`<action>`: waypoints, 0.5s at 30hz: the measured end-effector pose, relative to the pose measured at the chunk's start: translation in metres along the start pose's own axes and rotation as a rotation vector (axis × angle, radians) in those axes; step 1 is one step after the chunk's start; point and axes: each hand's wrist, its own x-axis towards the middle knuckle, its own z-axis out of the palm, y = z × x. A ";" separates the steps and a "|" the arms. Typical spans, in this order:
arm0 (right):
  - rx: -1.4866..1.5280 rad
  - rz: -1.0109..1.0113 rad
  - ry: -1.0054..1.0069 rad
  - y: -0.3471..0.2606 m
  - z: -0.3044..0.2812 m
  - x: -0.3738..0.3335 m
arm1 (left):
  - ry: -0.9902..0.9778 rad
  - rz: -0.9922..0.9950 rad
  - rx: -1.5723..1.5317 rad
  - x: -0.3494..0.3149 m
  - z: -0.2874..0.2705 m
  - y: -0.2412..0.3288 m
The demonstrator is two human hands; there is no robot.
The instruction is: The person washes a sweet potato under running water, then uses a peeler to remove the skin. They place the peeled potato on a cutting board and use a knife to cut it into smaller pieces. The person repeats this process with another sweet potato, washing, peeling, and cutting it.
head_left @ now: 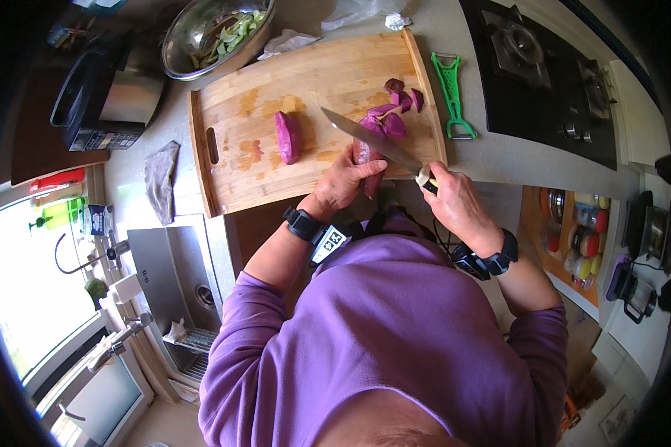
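My left hand [343, 180] grips a purple sweet potato [362, 153] near the front right of the wooden cutting board [328, 78], thumb across it. Its far end shows bright purple cut flesh; the near end points toward me past the board's edge. In my right hand [455, 200] is a kitchen knife [388, 146] with a pale handle. The blade slants up and left over the potato; whether it cuts in, I cannot tell. Cut purple chunks [405, 101] lie beyond the blade. A longer peeled purple piece [287, 138] rests alone left of centre.
A green peeler [449, 86] lies right of the board, beside a black gas hob [552, 82]. Behind the board stands a steel bowl [179, 48] with pale green cut vegetable. A grey cloth [161, 179] hangs near the sink [175, 268] at left.
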 end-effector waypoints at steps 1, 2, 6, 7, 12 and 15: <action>-0.015 0.001 -0.005 0.003 0.002 -0.002 | -0.026 -0.021 -0.024 0.001 0.000 0.000; -0.034 0.015 -0.022 0.005 0.004 -0.002 | -0.028 -0.029 -0.002 0.001 0.000 0.000; -0.071 -0.030 -0.048 0.011 0.003 0.001 | 0.004 -0.104 0.124 0.002 0.002 0.005; -0.078 -0.020 -0.067 0.012 -0.001 0.002 | 0.012 -0.128 0.167 0.002 0.003 0.006; -0.072 0.079 -0.200 0.017 -0.029 0.001 | 0.043 -0.171 0.129 0.006 0.007 0.013; -0.099 0.058 -0.201 0.016 -0.029 0.006 | 0.005 -0.198 0.127 0.008 0.006 0.019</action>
